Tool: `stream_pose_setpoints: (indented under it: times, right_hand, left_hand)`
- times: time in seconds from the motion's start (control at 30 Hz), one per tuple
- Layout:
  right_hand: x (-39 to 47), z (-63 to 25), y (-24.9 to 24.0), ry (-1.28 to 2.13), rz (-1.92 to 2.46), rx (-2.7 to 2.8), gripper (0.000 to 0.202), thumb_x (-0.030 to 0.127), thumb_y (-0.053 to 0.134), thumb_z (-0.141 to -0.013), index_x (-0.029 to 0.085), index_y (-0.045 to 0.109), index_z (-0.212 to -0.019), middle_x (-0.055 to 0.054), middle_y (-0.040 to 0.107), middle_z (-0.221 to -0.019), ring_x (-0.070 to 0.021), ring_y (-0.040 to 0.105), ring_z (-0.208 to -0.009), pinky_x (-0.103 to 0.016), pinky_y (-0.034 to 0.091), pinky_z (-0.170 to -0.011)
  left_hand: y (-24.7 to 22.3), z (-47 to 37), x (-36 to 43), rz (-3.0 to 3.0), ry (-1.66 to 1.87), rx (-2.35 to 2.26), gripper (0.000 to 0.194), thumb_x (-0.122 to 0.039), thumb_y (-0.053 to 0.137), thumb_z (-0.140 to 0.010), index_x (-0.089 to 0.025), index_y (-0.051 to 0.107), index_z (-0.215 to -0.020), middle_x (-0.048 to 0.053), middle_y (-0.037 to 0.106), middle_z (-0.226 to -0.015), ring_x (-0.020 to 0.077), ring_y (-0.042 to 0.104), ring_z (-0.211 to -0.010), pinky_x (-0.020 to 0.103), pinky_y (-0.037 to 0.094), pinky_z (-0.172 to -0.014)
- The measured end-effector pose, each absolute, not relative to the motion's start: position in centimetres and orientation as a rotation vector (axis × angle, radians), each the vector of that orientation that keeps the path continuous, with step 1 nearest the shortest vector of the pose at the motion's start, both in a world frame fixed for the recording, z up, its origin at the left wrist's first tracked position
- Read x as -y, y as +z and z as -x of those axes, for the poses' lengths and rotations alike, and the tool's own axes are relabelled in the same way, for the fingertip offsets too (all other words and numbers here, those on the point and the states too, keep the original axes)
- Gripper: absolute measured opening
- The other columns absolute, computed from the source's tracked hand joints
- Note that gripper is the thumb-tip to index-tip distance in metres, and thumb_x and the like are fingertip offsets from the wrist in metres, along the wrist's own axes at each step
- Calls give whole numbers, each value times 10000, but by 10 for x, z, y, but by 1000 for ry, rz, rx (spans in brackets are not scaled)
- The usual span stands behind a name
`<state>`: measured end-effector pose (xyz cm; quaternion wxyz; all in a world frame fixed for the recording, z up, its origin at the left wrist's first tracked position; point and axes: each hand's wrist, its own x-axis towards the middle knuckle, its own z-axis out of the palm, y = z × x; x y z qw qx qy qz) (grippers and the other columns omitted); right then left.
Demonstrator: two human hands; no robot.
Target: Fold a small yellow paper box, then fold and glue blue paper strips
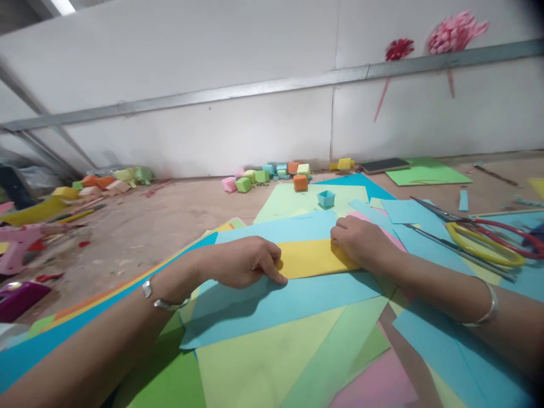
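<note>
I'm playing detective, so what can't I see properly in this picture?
Yellow paper: head view; ends partly covered by the left hand and right hand.
Pink tool: head view; cut off by the left edge.
Purple thing: head view; also cut off there.
Dark blue thing: head view; cut off by the right edge.

Markings: none legible. No text, label, brand, number or sign can be read on the yellow paper (310, 260), blue sheet (323, 292), scissors (458, 242), glue gun (19, 237) or wall (221, 141).
</note>
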<state>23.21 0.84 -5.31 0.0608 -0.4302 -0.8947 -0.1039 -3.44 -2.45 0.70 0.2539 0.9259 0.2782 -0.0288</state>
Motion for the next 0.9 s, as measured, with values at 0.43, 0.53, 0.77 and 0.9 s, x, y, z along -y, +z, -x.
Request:
stream_pose_setpoints:
  times: [0.43, 0.53, 0.77, 0.9]
  right_hand:
    - [-5, -231, -50, -344, 1257, 2709, 221, 13, 472, -838, 154, 616, -747, -87, 582, -767, -191, 449, -693, -309, 218, -554]
    - [-8, -232, -50, -355, 1253, 2725, 213, 33, 474, -861, 149, 621, -761, -77, 586, -782, -179, 467, -704, -298, 239, -563]
    - [14, -226, -34, -536, 1296, 2715, 192, -2, 530, -785, 134, 643, -709, -129, 616, -821, -235, 509, -777, -319, 241, -580]
    - [55, -208, -42, -826, 998, 2638, 215, 0, 520, -729, 149, 666, -781, -81, 577, -678, -233, 469, -639, -342, 214, -556]
  left_hand:
    - [-20, 12, 25, -2551, 529, -823, 337, -277, 451, -965, -192, 619, -1244, 107, 601, -1329, 205, 510, -1276, 353, 414, -1056]
    - [-38, 6, 23, -2740, 134, -803, 427, -318, 368, -1008, -239, 434, -1423, 58, 386, -1528, 193, 244, -1450, 419, 172, -1189]
    - [-30, 8, 26, -2697, -53, -873, 477, -312, 284, -1024, -241, 285, -1496, 24, 247, -1580, 206, 148, -1472, 500, 16, -1187]
    - [-34, 9, 24, -2702, -42, -873, 498, -321, 278, -1020, -236, 247, -1510, 21, 234, -1582, 213, 138, -1474, 501, -24, -1183]
